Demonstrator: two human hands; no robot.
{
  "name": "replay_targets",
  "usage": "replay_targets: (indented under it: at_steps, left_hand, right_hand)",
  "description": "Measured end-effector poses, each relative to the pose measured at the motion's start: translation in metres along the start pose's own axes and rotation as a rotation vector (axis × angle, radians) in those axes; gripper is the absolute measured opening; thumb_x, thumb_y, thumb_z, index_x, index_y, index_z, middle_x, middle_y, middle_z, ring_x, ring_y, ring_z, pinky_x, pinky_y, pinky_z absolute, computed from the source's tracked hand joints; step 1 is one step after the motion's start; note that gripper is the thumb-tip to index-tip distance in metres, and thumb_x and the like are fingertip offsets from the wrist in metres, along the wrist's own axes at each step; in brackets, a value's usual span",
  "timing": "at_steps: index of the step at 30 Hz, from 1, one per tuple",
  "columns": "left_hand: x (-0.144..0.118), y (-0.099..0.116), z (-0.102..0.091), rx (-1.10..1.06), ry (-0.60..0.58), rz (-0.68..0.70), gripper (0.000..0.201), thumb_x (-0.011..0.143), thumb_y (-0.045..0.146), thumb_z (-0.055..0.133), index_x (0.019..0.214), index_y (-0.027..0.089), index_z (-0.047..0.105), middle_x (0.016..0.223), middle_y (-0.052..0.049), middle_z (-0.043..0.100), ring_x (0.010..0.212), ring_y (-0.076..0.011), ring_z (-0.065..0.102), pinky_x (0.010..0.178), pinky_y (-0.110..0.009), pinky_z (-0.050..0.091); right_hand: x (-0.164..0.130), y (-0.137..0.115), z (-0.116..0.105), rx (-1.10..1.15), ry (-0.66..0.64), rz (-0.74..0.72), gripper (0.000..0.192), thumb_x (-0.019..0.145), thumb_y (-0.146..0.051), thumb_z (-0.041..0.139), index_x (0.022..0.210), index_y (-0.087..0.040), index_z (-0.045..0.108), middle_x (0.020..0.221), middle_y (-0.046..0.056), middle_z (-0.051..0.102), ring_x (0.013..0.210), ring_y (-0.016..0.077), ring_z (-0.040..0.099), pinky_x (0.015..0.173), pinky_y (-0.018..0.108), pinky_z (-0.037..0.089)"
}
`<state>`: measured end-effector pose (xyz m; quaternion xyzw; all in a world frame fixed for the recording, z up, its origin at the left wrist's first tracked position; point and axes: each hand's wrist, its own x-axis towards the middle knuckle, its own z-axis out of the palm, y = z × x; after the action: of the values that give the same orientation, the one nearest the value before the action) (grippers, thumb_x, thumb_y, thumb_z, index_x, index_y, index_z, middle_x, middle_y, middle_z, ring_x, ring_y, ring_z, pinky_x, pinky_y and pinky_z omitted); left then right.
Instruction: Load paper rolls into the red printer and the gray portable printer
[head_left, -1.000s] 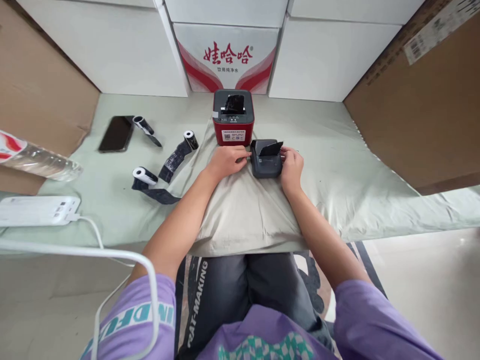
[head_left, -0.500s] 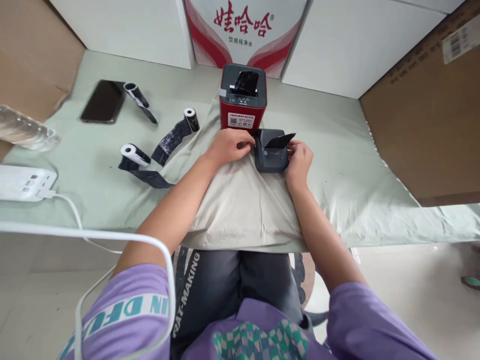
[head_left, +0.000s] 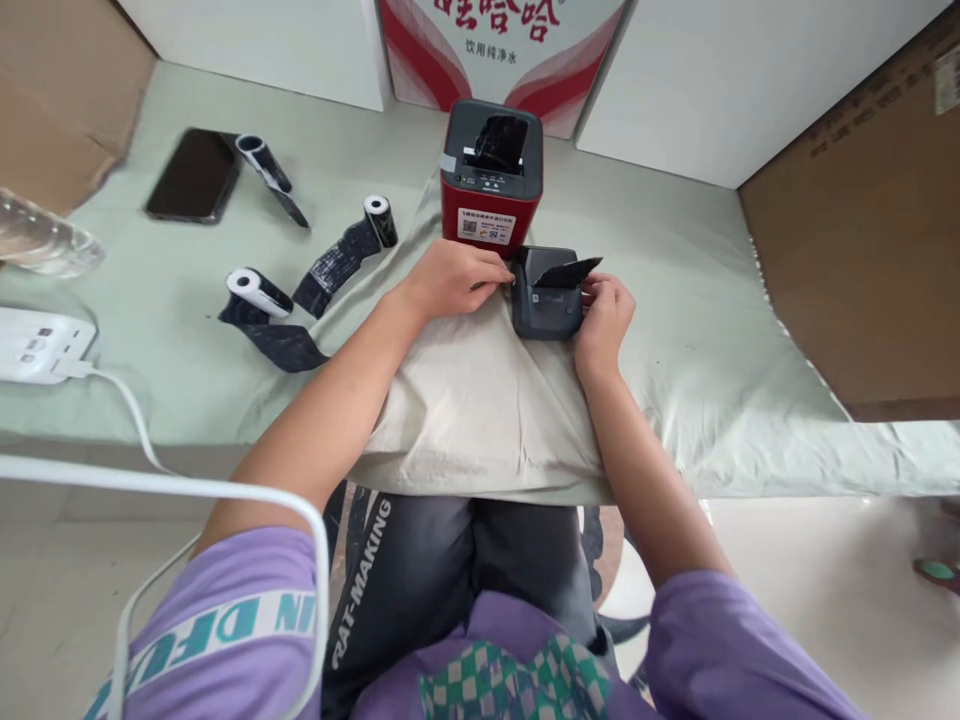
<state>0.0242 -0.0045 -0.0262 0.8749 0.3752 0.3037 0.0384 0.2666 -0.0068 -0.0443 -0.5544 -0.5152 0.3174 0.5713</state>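
A small dark grey thermal printer point(head_left: 549, 314) lies on the green cloth in front of me, with a strip of black paper point(head_left: 568, 272) sticking up from its slot. My left hand point(head_left: 459, 282) is closed, its fingertips pressed to the printer's left edge. Around the right side curl the fingers of my right hand point(head_left: 606, 322), partly hidden behind the paper and the casing. Directly behind stands a larger red and black printer point(head_left: 487, 208), black paper point(head_left: 501, 143) coming out of its top.
On the left lie several unrolled paper rolls point(head_left: 259, 292), a dark phone point(head_left: 193, 175), a clear bottle point(head_left: 45, 235) and a white power strip point(head_left: 41, 345) with a white cable point(head_left: 131, 400). Cardboard boxes flank the cloth-covered table point(head_left: 675, 270); a large one point(head_left: 870, 230) stands at right.
The view has shifted slightly. Both hands stay at the small printer in nearly the same positions.
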Motion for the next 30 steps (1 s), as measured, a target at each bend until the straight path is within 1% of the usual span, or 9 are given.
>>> replay_targets:
  at_steps: [4,5,9,10,15,18,22,26,30]
  left_hand:
    - [0.001,0.007,0.007,0.024,-0.071,0.045,0.026,0.085,0.015,0.056,0.087,0.021,0.081,0.096,-0.006,0.081,0.087,-0.0215,0.076,0.067,-0.031,0.052]
    - [0.002,0.008,0.009,0.019,-0.065,0.037,0.026,0.084,0.015,0.056,0.086,0.02,0.081,0.094,-0.006,0.08,0.085,-0.0218,0.076,0.066,-0.032,0.052]
    - [0.0,0.006,0.008,-0.054,0.092,-0.072,0.03,0.086,0.017,0.055,0.099,0.022,0.082,0.104,-0.005,0.081,0.096,-0.0212,0.076,0.079,-0.032,0.057]
    - [0.0,0.005,0.007,-0.066,0.105,-0.083,0.03,0.087,0.017,0.055,0.101,0.022,0.082,0.107,-0.004,0.081,0.099,-0.0208,0.076,0.082,-0.032,0.057]
    - [-0.003,0.0,-0.001,-0.07,0.021,-0.072,0.03,0.091,0.022,0.057,0.107,0.026,0.082,0.11,-0.002,0.081,0.103,-0.0199,0.076,0.085,-0.031,0.056]
    - [-0.004,0.001,-0.005,-0.033,-0.029,-0.062,0.031,0.095,0.026,0.055,0.111,0.028,0.082,0.106,-0.003,0.081,0.097,-0.0201,0.076,0.079,-0.031,0.054]
    - [-0.004,0.003,-0.007,0.012,-0.062,-0.043,0.033,0.098,0.03,0.051,0.113,0.027,0.081,0.099,-0.006,0.08,0.091,-0.0221,0.075,0.074,-0.032,0.052]
    - [-0.004,0.004,-0.006,-0.035,-0.083,-0.075,0.032,0.099,0.031,0.052,0.113,0.026,0.08,0.097,-0.008,0.078,0.096,-0.0243,0.074,0.08,-0.033,0.052]
    - [-0.003,0.008,-0.003,-0.084,-0.101,-0.108,0.033,0.101,0.031,0.05,0.112,0.026,0.08,0.099,-0.007,0.078,0.098,-0.0225,0.074,0.082,-0.031,0.052]
  right_hand:
    - [-0.001,-0.002,0.0,0.025,-0.003,0.028,0.029,0.093,-0.031,0.041,0.085,-0.022,0.068,0.086,0.002,0.068,0.083,0.0169,0.067,0.077,0.033,0.054]
    - [-0.002,-0.003,0.0,0.029,-0.005,0.034,0.029,0.093,-0.031,0.041,0.085,-0.022,0.068,0.086,0.002,0.069,0.082,0.0168,0.067,0.077,0.033,0.055]
    - [-0.003,-0.006,-0.001,0.03,-0.01,0.038,0.029,0.093,-0.032,0.042,0.085,-0.022,0.068,0.086,0.002,0.07,0.081,0.0164,0.067,0.077,0.033,0.055]
    - [-0.003,-0.007,-0.001,0.03,-0.011,0.039,0.029,0.094,-0.032,0.042,0.084,-0.022,0.068,0.086,0.002,0.07,0.081,0.0164,0.067,0.078,0.033,0.055]
    - [-0.003,-0.007,-0.001,0.037,-0.004,0.053,0.029,0.094,-0.033,0.043,0.084,-0.022,0.067,0.085,0.002,0.07,0.08,0.0163,0.067,0.076,0.032,0.054]
    - [-0.003,-0.006,0.0,0.042,-0.01,0.052,0.029,0.094,-0.034,0.042,0.085,-0.022,0.067,0.086,0.002,0.069,0.08,0.0167,0.067,0.075,0.033,0.054]
    - [-0.003,-0.004,0.0,0.022,-0.016,0.047,0.03,0.096,-0.036,0.041,0.086,-0.023,0.066,0.086,0.003,0.069,0.081,0.0174,0.067,0.075,0.033,0.055]
    - [-0.001,0.0,-0.001,0.001,-0.013,0.025,0.031,0.097,-0.038,0.04,0.086,-0.023,0.064,0.087,0.003,0.068,0.084,0.0177,0.067,0.076,0.034,0.056]
    - [0.002,0.008,0.0,-0.014,0.01,-0.005,0.032,0.098,-0.04,0.038,0.086,-0.023,0.064,0.087,0.003,0.065,0.086,0.018,0.067,0.078,0.035,0.056]
